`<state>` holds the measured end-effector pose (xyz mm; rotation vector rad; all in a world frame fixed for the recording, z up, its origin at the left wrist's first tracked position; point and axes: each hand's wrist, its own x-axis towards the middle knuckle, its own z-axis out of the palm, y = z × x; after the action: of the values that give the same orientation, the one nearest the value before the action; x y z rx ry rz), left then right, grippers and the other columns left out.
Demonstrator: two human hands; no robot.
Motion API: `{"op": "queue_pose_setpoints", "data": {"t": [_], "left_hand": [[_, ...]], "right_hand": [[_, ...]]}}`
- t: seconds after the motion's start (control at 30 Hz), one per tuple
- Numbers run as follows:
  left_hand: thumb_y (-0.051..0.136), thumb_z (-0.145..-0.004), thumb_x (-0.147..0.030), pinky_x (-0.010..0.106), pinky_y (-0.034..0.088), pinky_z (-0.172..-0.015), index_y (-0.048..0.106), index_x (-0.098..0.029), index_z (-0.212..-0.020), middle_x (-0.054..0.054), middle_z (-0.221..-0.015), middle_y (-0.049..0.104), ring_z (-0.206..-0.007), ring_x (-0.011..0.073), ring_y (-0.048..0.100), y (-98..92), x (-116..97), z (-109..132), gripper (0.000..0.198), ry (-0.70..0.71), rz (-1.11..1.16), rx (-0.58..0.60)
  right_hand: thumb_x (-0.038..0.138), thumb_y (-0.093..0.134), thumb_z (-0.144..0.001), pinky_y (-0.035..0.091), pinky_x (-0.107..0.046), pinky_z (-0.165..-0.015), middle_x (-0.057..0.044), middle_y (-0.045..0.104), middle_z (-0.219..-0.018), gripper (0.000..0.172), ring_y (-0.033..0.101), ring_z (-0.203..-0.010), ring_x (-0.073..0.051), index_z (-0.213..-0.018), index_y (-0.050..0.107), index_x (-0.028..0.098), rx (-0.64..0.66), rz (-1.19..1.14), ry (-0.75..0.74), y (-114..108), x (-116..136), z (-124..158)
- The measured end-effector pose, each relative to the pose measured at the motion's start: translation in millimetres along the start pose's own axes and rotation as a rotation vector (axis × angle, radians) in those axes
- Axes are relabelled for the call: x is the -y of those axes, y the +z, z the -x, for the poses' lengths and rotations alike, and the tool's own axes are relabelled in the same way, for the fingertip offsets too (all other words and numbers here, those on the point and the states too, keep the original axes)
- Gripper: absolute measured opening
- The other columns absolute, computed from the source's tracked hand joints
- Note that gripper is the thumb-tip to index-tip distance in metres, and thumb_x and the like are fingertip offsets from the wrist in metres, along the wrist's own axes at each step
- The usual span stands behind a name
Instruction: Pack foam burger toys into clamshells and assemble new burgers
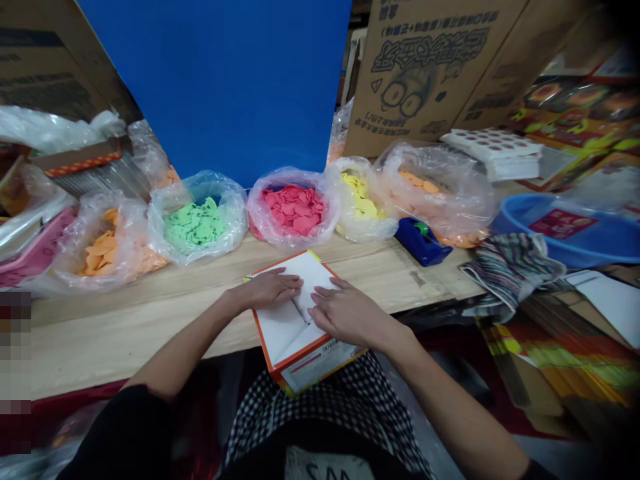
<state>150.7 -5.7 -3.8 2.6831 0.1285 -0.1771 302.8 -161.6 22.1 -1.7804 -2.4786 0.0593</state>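
Left hand [273,288] and right hand [345,312] press open and flat, not pinching, on a light, stiff white carton [283,337], best held at its orange edge [264,327].

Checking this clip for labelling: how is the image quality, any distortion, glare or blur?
Head view: wide-angle curvature bends the pale wooden table edge; glare marks the clear plastic bag of green shapes; a pixelated block covers the left edge.

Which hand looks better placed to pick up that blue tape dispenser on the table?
Probably the right. The person's right hand lies flat on the white-and-orange box, on the same side as the blue tape dispenser and closer to it. The left hand rests farther away, on the box's other side.
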Motion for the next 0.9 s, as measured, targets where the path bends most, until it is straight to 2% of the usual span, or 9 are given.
{"op": "queue_pose_setpoints", "data": {"t": [0.13,0.27,0.33,0.4,0.5,0.6,0.67,0.77,0.9], "left_hand": [[0.025,-0.090,-0.037,0.033,0.019,-0.105,0.057,-0.023,-0.110,0.002,-0.121,0.054,-0.116,0.0135,0.044,-1.1,-1.3,5.6,0.040,-0.009,0.061,-0.151],[0.032,-0.087,-0.039,0.036,0.023,-0.104,0.064,-0.022,-0.093,0.003,-0.109,0.062,-0.107,0.0164,0.051,5.2,9.9,15.8,0.036,-0.267,0.217,-0.665],[0.039,-0.083,-0.042,0.037,0.029,-0.101,0.063,-0.020,-0.095,0.005,-0.113,0.059,-0.108,0.0194,0.050,12.4,18.6,22.2,0.034,-0.459,0.365,-0.925],[0.045,-0.079,-0.045,0.038,0.034,-0.096,0.058,-0.018,-0.105,0.008,-0.121,0.053,-0.112,0.0230,0.047,21.5,24.3,29.8,0.040,-0.656,0.572,-1.053],[0.043,-0.077,-0.052,0.041,0.040,-0.091,0.050,-0.017,-0.115,0.010,-0.124,0.051,-0.111,0.0259,0.048,37.0,19.8,41.3,0.052,-0.777,1.001,-0.890],[0.035,-0.078,-0.057,0.040,0.043,-0.088,0.052,-0.016,-0.111,0.010,-0.116,0.057,-0.105,0.0260,0.053,46.5,1.8,50.3,0.055,-0.698,1.381,-0.657],[0.036,-0.077,-0.057,0.039,0.045,-0.085,0.053,-0.014,-0.107,0.012,-0.113,0.059,-0.102,0.0269,0.055,41.3,-12.6,58.7,0.055,-0.685,1.471,-0.667],[0.043,-0.074,-0.050,0.040,0.048,-0.078,0.052,-0.012,-0.107,0.014,-0.110,0.059,-0.095,0.0290,0.058,10.0,-38.6,86.6,0.051,-0.626,1.362,-0.770],[0.051,-0.067,-0.048,0.044,0.047,-0.076,0.046,-0.020,-0.116,0.009,-0.112,0.057,-0.094,0.0298,0.057,-49.1,-92.7,145.6,0.056,-0.303,0.848,-0.994]], "right_hand": [[0.027,0.034,-0.088,0.036,-0.040,-0.093,-0.011,0.066,-0.097,0.035,0.059,-0.096,-0.021,-0.090,0.066,0.014,-0.091,-0.094,-0.016,1.0,-2.4,4.3],[0.026,0.031,-0.090,0.037,-0.033,-0.094,-0.003,0.067,-0.098,0.032,0.060,-0.094,-0.014,-0.098,0.061,0.021,-0.442,-0.375,0.067,5.5,-6.3,15.5],[0.026,0.035,-0.088,0.030,-0.038,-0.100,-0.004,0.063,-0.106,0.028,0.056,-0.100,-0.015,-0.101,0.059,0.021,-0.705,-0.434,0.241,10.1,-9.5,21.6],[0.031,0.040,-0.085,0.026,-0.044,-0.101,-0.008,0.058,-0.115,0.027,0.050,-0.109,-0.020,-0.103,0.057,0.020,-0.841,-0.483,0.454,16.3,-13.7,26.8],[0.041,0.042,-0.083,0.037,-0.043,-0.094,-0.012,0.056,-0.116,0.037,0.050,-0.109,-0.024,-0.107,0.055,0.017,-0.674,-0.792,0.633,25.5,-18.2,31.7],[0.044,0.042,-0.083,0.043,-0.038,-0.089,-0.010,0.058,-0.113,0.041,0.054,-0.103,-0.023,-0.111,0.052,0.016,-0.400,-1.129,0.593,27.0,-12.3,34.8],[0.043,0.045,-0.081,0.041,-0.038,-0.092,-0.009,0.054,-0.120,0.045,0.051,-0.108,-0.023,-0.118,0.047,0.017,-0.357,-1.170,0.557,20.2,-0.3,39.0],[0.042,0.049,-0.079,0.040,-0.038,-0.095,-0.007,0.045,-0.130,0.052,0.043,-0.117,-0.024,-0.126,0.041,0.022,-0.431,-1.073,0.511,0.5,24.8,53.0],[0.043,0.047,-0.079,0.040,-0.042,-0.094,-0.004,0.040,-0.134,0.055,0.037,-0.121,-0.029,-0.131,0.037,0.027,-0.560,-0.994,0.369,-19.1,49.2,73.0]]}}
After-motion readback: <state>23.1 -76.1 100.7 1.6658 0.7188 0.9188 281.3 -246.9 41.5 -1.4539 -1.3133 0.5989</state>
